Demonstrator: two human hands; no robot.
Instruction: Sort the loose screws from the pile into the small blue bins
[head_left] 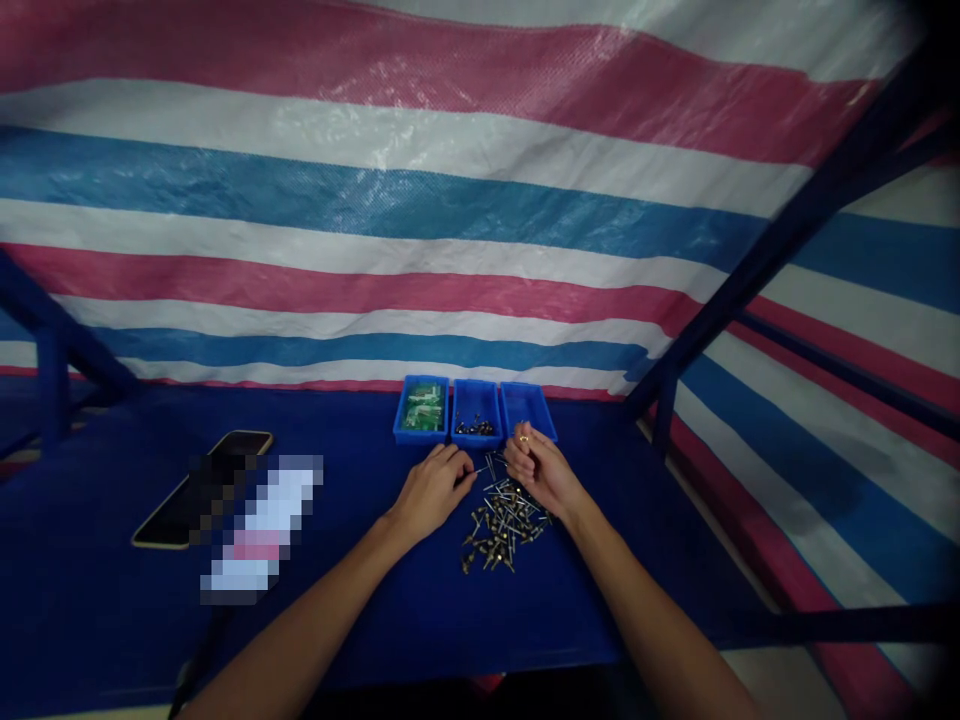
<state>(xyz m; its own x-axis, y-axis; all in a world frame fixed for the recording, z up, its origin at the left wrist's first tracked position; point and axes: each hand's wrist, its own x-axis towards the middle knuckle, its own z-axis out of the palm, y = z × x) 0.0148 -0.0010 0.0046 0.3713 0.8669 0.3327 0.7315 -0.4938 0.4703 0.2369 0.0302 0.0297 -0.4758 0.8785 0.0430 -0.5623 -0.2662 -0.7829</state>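
Loose metal pieces (504, 525) with thin silver shanks and brass-coloured heads lie in a pile on the blue table. To the left of the pile, my left hand (433, 492) is closed, its thumb and forefinger pinched together. A thin silver shank (481, 470) shows at those fingertips; its other end is hidden. My right hand (546, 472) is over the pile's upper right with curled fingers. Among them shows a small brass-coloured piece (523, 439), too small to make out fully.
Behind my hands stand three blue trays: one with green-and-white packets (424, 408), one with small dark metal parts (475, 427), and a right tray (526, 403). A phone (169, 515) and a blurred-out bright rectangle (262, 530) are at left. Blue frame bars (720, 310) and striped sheeting surround the table.
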